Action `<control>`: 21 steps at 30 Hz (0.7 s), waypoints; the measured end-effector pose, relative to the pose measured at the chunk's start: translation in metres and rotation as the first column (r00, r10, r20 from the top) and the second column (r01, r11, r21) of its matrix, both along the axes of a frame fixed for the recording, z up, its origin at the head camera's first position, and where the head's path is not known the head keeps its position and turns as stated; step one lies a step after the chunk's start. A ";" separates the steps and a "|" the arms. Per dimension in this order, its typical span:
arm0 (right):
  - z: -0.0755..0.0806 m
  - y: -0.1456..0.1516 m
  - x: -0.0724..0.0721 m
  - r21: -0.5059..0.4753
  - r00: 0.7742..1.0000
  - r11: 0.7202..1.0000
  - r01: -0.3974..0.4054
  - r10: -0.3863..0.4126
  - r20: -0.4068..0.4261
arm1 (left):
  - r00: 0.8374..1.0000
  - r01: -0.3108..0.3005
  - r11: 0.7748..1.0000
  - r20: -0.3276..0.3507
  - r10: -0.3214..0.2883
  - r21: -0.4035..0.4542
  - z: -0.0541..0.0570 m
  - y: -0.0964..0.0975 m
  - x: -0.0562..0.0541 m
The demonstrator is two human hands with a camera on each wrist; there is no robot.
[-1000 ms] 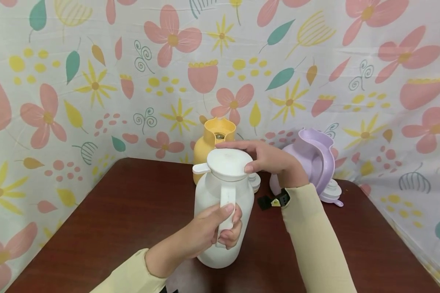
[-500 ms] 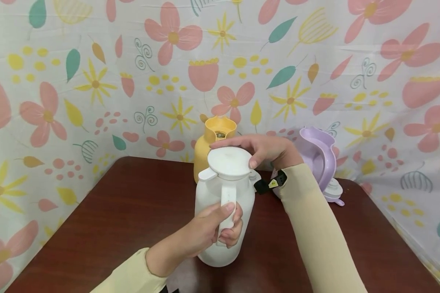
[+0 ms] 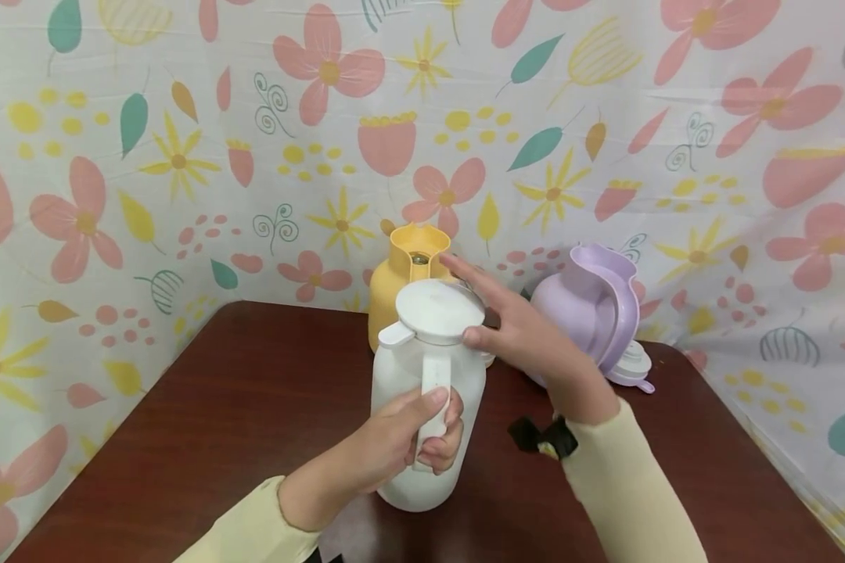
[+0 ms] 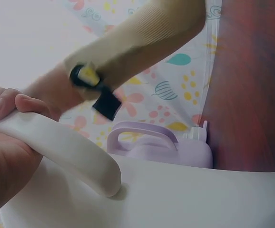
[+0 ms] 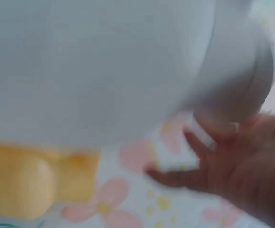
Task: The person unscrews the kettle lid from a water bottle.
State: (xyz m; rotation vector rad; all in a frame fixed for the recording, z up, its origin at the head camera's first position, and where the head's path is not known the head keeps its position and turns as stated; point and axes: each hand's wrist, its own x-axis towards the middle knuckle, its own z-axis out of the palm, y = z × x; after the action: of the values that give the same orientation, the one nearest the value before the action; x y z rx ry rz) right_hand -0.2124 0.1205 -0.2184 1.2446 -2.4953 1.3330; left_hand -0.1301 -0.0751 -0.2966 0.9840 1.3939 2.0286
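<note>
A white thermos jug (image 3: 466, 383) stands upright on the table in front of me, its round white lid (image 3: 438, 309) on top with a tab pointing left. My left hand (image 3: 387, 442) grips the jug's handle (image 3: 434, 379), fingers curled round it; the left wrist view shows the same handle (image 4: 75, 147) up close. At the lid's right edge is my right hand (image 3: 528, 332), its fingers stretched out and spread. The thumb tip is at the rim; whether it touches cannot be told. In the blurred right wrist view, that hand (image 5: 242, 166) has extended fingers beside the white jug.
Behind the white jug stands a yellow jug (image 3: 387, 293) with an uncovered top, partly hidden. To the right, a purple jug (image 3: 570, 305) has a white-and-purple stopper (image 3: 632, 366) beside it. A flowered curtain (image 3: 253, 117) surrounds the back of the brown table (image 3: 218, 438).
The right hand, which lay over the lid, has drawn off to its right edge with fingers straightening. The left hand keeps its grip; the lid's tab swung slightly toward me earlier.
</note>
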 end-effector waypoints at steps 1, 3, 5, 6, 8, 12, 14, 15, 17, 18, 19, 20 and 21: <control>-0.002 -0.003 0.011 0.011 0.997 0.997 0.076 -0.075 -0.024 | 1.000 -0.002 1.000 0.002 0.002 0.000 0.000 0.000 0.000; -0.006 -0.008 0.028 0.019 0.972 0.973 0.229 -0.228 -0.054 | 1.000 -0.002 1.000 0.008 0.002 -0.001 0.000 0.000 0.001; -0.008 -0.013 0.038 0.029 0.940 0.941 0.338 -0.336 -0.049 | 1.000 -0.001 1.000 0.012 0.001 -0.001 0.000 0.000 0.001; -0.008 -0.016 0.041 0.033 0.927 0.927 0.374 -0.372 -0.035 | 1.000 0.001 1.000 0.015 -0.001 -0.001 0.000 -0.001 0.001; -0.009 -0.022 0.043 0.042 0.910 0.909 0.415 -0.415 -0.009 | 1.000 0.000 1.000 0.011 0.000 -0.003 0.000 -0.001 0.001; -0.007 -0.031 0.041 0.049 0.887 0.887 0.459 -0.461 0.030 | 1.000 -0.003 1.000 0.003 0.003 -0.010 0.001 -0.001 0.000; -0.006 -0.034 0.039 0.039 0.881 0.882 0.470 -0.472 0.037 | 1.000 -0.005 1.000 0.000 0.005 -0.012 0.000 -0.001 0.000; -0.006 -0.036 0.039 0.036 0.878 0.879 0.476 -0.477 0.041 | 1.000 -0.004 1.000 -0.001 0.004 -0.013 0.000 -0.001 0.000; -0.007 -0.037 0.038 0.027 0.875 0.876 0.482 -0.482 0.036 | 1.000 0.001 1.000 -0.009 -0.001 -0.013 0.000 -0.001 0.001; -0.007 -0.038 0.038 0.024 0.876 0.876 0.481 -0.482 0.033 | 1.000 0.001 1.000 -0.010 -0.001 -0.013 0.000 -0.001 0.001; -0.007 -0.038 0.037 0.020 0.879 0.879 0.476 -0.477 0.030 | 1.000 0.001 1.000 -0.011 -0.001 -0.014 0.000 -0.001 0.001; -0.006 -0.037 0.037 0.021 0.880 0.880 0.474 -0.474 0.027 | 1.000 0.002 1.000 -0.011 -0.002 -0.013 0.000 -0.001 0.001; -0.006 -0.035 0.036 0.024 0.885 0.885 0.464 -0.465 0.025 | 1.000 0.002 1.000 -0.013 -0.002 -0.014 0.000 0.000 0.001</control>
State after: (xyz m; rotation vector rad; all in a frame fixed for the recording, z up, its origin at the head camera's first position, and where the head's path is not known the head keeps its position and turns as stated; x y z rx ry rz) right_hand -0.1767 0.0855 -0.2244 0.5616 -2.5944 1.2085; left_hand -0.1295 -0.0756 -0.2971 0.9938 1.4113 2.0116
